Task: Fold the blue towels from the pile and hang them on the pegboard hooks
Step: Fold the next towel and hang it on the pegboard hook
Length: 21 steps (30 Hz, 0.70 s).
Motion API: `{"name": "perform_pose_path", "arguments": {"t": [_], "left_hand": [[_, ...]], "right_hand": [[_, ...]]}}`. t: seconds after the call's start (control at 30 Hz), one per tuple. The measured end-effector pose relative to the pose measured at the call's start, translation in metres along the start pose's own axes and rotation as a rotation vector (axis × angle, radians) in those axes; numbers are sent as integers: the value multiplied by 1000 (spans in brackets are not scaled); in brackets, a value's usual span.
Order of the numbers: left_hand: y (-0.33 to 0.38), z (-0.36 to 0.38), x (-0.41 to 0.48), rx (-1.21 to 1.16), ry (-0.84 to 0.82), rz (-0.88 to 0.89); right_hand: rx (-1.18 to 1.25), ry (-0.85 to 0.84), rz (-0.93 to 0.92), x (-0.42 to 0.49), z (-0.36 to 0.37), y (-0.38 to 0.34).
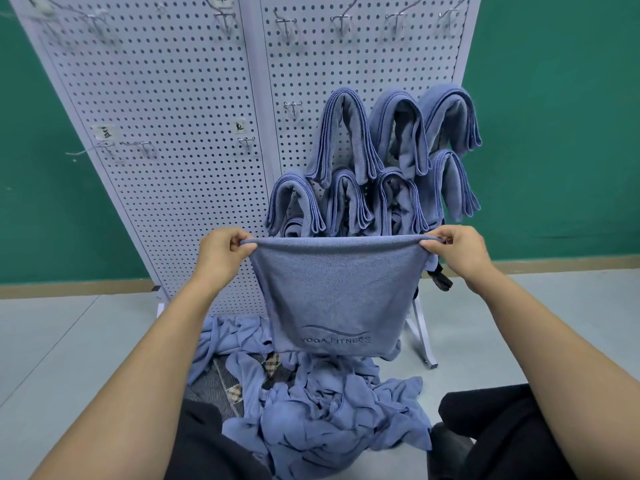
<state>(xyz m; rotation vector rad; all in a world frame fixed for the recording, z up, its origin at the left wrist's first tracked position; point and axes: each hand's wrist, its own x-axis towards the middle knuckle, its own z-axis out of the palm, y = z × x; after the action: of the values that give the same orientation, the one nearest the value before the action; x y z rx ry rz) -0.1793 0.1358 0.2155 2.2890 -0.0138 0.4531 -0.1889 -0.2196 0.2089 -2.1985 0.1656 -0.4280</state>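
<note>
A blue towel (pixel 336 292) hangs folded in front of me, stretched flat, with "YOGA FITNESS" printed near its lower edge. My left hand (pixel 223 252) pinches its top left corner and my right hand (pixel 457 249) pinches its top right corner. Below it a crumpled pile of blue towels (pixel 325 410) lies on the floor between my knees. Several folded blue towels (pixel 374 161) hang over hooks on the lower right of the white pegboard (pixel 180 140) behind.
Bare metal hooks (pixel 244 140) stick out of the pegboard's left panel and along its top row (pixel 341 24). The board stands on a white frame foot (pixel 424 337) on a pale floor. A checked cloth (pixel 239 386) lies under the pile. A green wall stands behind.
</note>
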Motion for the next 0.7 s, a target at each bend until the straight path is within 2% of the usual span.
{"name": "perform_pose_path", "arguments": {"t": [0.07,0.23,0.3,0.37,0.43,0.53,0.7], "left_hand": [[-4,-1,4,-138,-34,-81],[-1,-10,9,-829,-171,-339],[3,-9,9,-982,-180,-473],[8,-3,8,-1036,-167,-602],[17,3,6,-1081,-136,-650],[38,14,0,-1072,-170,-586],[74,44,-19,-883,-249,-389]], "right_hand": [[59,-23,-1,1,-3,1],[711,-152,171,2,-11,-6],[857,-166,275,3,-9,-11],[899,-160,366,1,-4,-17],[900,-180,388,-2,1,-24],[884,-223,330,-6,12,-35],[669,-277,158,-25,40,-64]]}}
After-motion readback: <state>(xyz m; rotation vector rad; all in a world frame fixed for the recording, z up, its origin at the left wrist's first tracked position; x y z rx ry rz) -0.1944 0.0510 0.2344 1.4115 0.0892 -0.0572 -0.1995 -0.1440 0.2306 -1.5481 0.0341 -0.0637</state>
